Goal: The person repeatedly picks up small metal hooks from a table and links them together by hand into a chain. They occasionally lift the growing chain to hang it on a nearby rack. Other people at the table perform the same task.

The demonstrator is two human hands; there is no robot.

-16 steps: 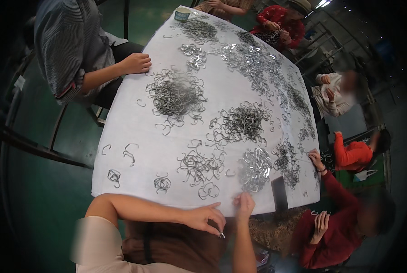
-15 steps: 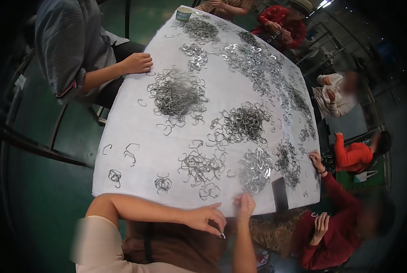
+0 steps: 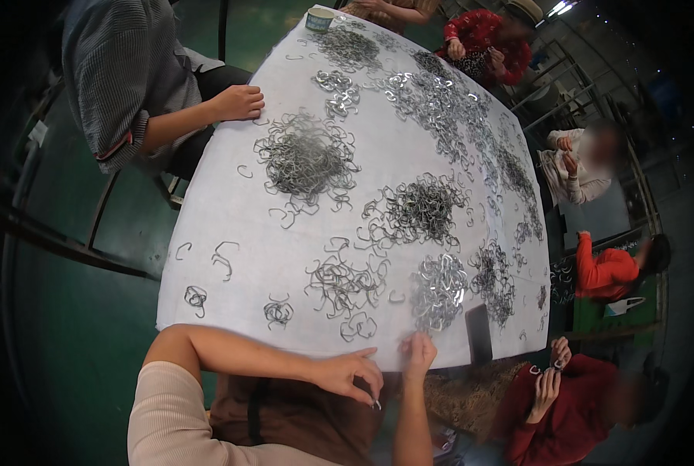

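My left hand [image 3: 352, 374] is just past the table's near edge, thumb and fingers pinched on a small shiny metal piece [image 3: 376, 405], most of it hidden by the fingertips. To its right, my right hand [image 3: 418, 354] is raised at the edge, its fingers curled together. Whatever it may hold is hidden and slightly blurred. Just beyond it lies a heap of bright silver C-shaped metal pieces [image 3: 438, 293]. A looser heap of dark bent-wire hooks [image 3: 345, 281] spreads to the left of that, with a small cluster of hooks [image 3: 357, 327] nearer to me.
On the white-covered table [image 3: 230, 194] are more hook heaps [image 3: 304, 159] and a small tub [image 3: 319, 19] at the far end. A dark phone [image 3: 478, 334] lies at the near edge. Co-workers sit around; one rests a hand [image 3: 240, 102] on the left edge.
The co-worker in dark red at the right has drawn one hand back from the table to their other hand. My own hands stay nearly in place; the view has shifted slightly.
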